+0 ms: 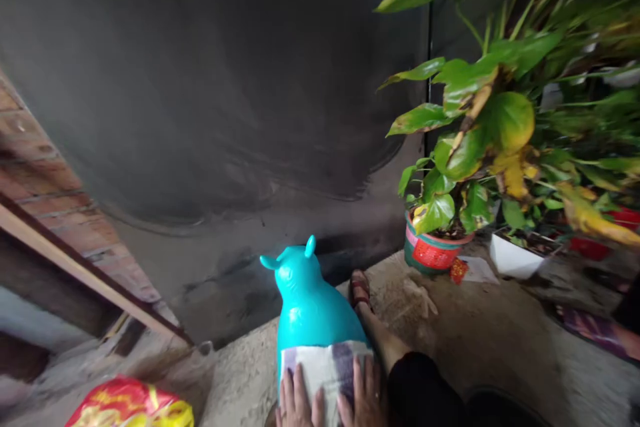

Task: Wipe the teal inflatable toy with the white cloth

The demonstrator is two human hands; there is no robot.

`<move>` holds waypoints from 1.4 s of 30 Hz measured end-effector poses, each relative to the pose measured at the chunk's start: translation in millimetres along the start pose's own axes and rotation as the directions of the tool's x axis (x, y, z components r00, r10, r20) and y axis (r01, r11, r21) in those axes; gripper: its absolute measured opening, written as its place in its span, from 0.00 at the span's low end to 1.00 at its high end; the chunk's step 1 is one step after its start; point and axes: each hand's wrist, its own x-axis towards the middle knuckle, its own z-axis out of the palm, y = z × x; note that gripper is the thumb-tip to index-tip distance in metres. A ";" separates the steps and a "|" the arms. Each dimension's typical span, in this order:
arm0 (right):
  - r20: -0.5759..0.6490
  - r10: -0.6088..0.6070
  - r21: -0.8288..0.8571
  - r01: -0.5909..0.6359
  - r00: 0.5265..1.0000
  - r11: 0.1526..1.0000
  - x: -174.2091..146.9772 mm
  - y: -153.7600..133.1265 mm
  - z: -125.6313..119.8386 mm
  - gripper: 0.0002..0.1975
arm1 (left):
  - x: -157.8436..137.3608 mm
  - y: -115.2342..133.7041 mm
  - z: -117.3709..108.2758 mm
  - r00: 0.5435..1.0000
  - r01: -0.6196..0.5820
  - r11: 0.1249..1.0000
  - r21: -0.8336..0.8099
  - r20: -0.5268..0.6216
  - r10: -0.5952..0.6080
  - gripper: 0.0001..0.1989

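Observation:
A turquoise plastic animal toy (306, 300) with small ears stands on the concrete floor at the bottom centre. A checked cloth (326, 368) lies draped over its back. My left hand (295, 400) presses flat on the cloth's left side, fingers together. On the cloth's right side my right hand (364, 395) lies flat too. My sandalled foot (361, 290) and dark trouser leg (425, 390) rest just right of the toy.
A dark wall (225, 80) rises ahead. Potted plants, one in a green and red pot (431, 252) and one in a white planter (515, 260), stand at the right. A brick wall with a wooden beam (80, 267) is at the left, a red-yellow bag (130, 405) at bottom left.

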 end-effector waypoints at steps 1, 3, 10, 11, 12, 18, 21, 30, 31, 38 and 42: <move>0.031 0.012 -0.008 -0.012 0.999 1.000 -15.3 1.3 10.6 0.32 | 5.5 0.9 -2.0 0.999 0.023 1.000 0.000 0.049 -0.023 0.31; 0.082 0.027 -0.033 -0.024 0.996 0.999 -31.1 1.7 25.5 0.34 | 19.4 4.9 -6.7 0.988 0.081 0.997 -0.014 0.131 -0.078 0.33; 0.138 -0.068 0.022 0.065 0.988 0.998 41.9 -20.6 35.8 0.35 | 78.4 19.4 -12.8 0.964 0.199 0.971 -0.129 0.207 -0.169 0.39; 0.137 -0.088 0.032 0.084 0.987 0.996 53.3 -24.5 37.0 0.36 | 85.9 19.6 -11.8 0.962 0.209 0.967 -0.147 0.206 -0.177 0.39; 0.135 -0.105 0.037 0.101 0.985 0.994 62.8 -28.3 38.2 0.36 | 92.8 19.6 -10.7 0.963 0.213 0.964 -0.160 0.204 -0.179 0.40; 0.146 -0.087 0.028 0.083 0.985 0.996 71.3 -43.1 34.9 0.34 | 109.2 21.4 -13.5 0.964 0.200 0.961 -0.190 0.214 -0.159 0.40; 0.125 -0.070 -0.014 0.072 0.990 0.997 41.0 -34.6 34.7 0.33 | 92.8 19.7 -19.4 0.962 0.199 0.958 -0.207 0.230 -0.150 0.39; 0.091 -0.386 -0.168 0.396 0.918 0.903 -53.1 41.8 57.9 0.33 | 14.4 -0.1 -13.3 0.947 0.238 0.951 -0.198 0.263 -0.182 0.37; 0.153 -0.449 -0.143 0.469 0.880 0.871 -50.1 40.2 54.4 0.33 | 13.6 -0.9 -12.6 0.947 0.238 0.950 -0.204 0.268 -0.179 0.37; 0.238 -0.591 0.000 0.608 0.771 0.794 4.0 -18.2 19.9 0.30 | 57.3 -9.4 -6.0 0.929 0.281 0.910 -0.306 0.323 -0.178 0.40; 0.215 -0.631 0.065 0.634 0.745 0.771 36.3 -43.0 11.7 0.29 | 99.9 -14.2 1.7 0.922 0.315 0.880 -0.356 0.336 -0.194 0.39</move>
